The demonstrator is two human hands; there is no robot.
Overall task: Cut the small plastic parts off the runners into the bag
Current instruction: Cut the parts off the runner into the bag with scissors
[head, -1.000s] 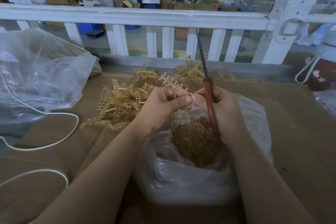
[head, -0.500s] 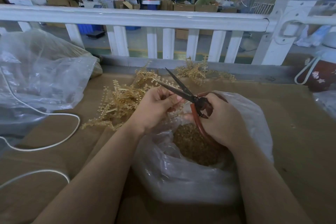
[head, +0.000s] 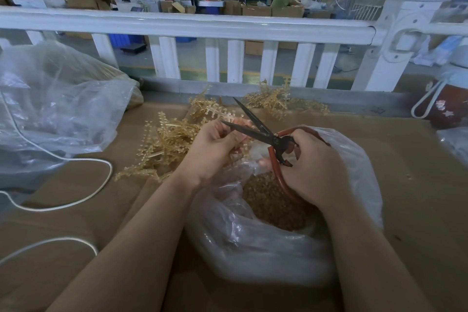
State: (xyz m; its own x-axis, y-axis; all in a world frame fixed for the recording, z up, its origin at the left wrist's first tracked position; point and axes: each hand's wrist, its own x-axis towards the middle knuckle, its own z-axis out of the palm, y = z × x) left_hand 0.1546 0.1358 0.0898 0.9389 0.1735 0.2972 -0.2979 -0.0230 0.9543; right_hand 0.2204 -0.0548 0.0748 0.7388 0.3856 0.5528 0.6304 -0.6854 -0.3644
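Runners [head: 174, 139]: spiky, translucent amber plastic

Your work surface is a table covered in brown cardboard [head: 417, 185]. On it sits the open clear bag [head: 253, 243] of cut parts in front of you, a heap of tan runners [head: 167, 144] behind it, a bigger crumpled plastic bag [head: 58, 109] at far left, and a white cord [head: 83, 200] looping across the left side.

A white railing [head: 187, 25] is seen beyond the cardboard-covered table [head: 417, 185]. A large crumpled clear sack [head: 58, 109] is set at the left, with a white cord [head: 83, 200] looped beside it. A dark red flask [head: 445, 106] is stood at the right edge.
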